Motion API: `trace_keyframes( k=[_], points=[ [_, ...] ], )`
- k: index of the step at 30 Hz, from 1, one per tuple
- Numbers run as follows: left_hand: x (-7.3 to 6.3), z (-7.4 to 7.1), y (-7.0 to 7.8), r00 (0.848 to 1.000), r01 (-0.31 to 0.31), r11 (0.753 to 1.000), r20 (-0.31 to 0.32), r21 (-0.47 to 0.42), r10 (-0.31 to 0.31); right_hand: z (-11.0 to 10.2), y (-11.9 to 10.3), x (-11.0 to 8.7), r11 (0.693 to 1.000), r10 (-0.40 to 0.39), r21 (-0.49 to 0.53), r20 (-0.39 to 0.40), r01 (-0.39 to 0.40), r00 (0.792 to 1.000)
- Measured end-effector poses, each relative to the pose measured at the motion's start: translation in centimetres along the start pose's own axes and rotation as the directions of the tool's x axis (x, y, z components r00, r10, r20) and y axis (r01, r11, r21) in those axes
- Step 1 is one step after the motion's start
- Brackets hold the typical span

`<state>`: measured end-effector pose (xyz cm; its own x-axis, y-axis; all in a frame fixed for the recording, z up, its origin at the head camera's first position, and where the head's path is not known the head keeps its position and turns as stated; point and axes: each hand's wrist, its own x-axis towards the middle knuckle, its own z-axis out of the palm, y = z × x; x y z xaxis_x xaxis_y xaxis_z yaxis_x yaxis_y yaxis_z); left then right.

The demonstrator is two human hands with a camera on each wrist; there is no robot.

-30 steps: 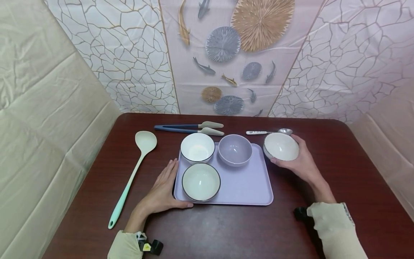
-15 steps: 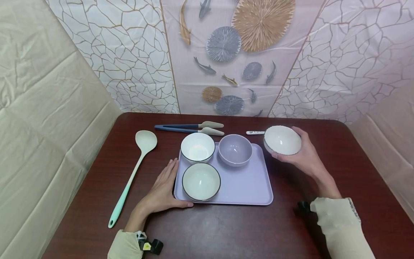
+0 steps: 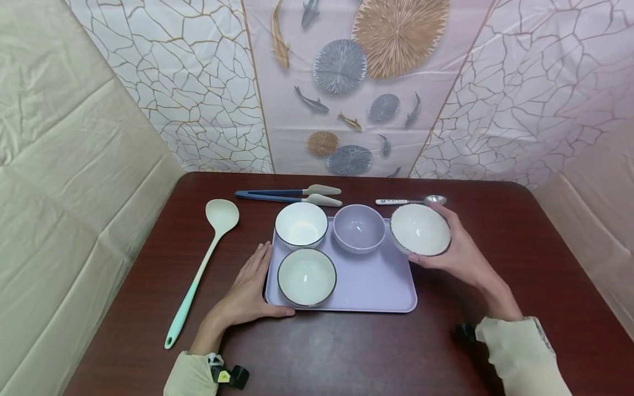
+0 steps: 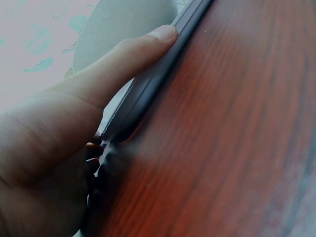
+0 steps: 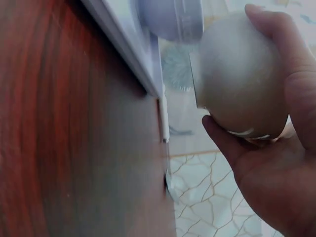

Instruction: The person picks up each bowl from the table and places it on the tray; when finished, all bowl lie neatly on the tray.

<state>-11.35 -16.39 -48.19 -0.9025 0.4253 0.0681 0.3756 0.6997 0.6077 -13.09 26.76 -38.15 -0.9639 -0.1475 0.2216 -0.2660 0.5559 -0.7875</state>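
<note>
My right hand [image 3: 465, 253] holds a white bowl [image 3: 420, 230] with a wavy rim, thumb and fingers on opposite sides. In the right wrist view that bowl [image 5: 242, 74] is lifted off the table, its foot showing beside the tray. It overlaps the tray's back right corner in the head view. My left hand [image 3: 245, 294] rests against the front left corner of a lavender tray [image 3: 376, 286], fingers straight along the left side, thumb [image 4: 158, 37] on the front edge. Upon the tray stand a lavender bowl [image 3: 359, 228] and two dark-rimmed bowls, one white [image 3: 301, 224], one pale [image 3: 307, 278].
Left of the tray lies a long pale-green ladle [image 3: 198, 275]. Behind the tray are blue-handled tongs [image 3: 277, 196] with beige tips. A spoon [image 3: 436, 200] with a patterned handle lies at the back right. Fabric walls [image 3: 213, 82] rise past the table's back edge.
My right hand first raised the wavy-rimmed bowl, then brought it left and toward me, over the tray's right edge. The spoon's head shows again. My left hand stays in place.
</note>
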Motion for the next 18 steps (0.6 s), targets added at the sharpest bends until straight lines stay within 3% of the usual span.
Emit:
trace_keyframes(
  k=[6,13,18],
  points=[
    [0.1,0.0,0.1,1.000,0.003,1.000,0.003,-0.001,-0.003,0.9,-0.3,-1.2,0.997,-0.076,0.039,0.095,0.073,0.993],
    [0.0,-0.1,0.1,1.000,0.009,1.000,0.003,-0.004,-0.009,2.8,-0.4,-2.2,0.986,-0.145,0.116,0.259,0.119,0.955],
    [0.0,0.0,0.1,1.000,0.004,1.000,-0.002,-0.011,-0.004,3.8,-1.5,-2.7,0.981,-0.161,0.152,0.304,0.120,0.939]
  ],
)
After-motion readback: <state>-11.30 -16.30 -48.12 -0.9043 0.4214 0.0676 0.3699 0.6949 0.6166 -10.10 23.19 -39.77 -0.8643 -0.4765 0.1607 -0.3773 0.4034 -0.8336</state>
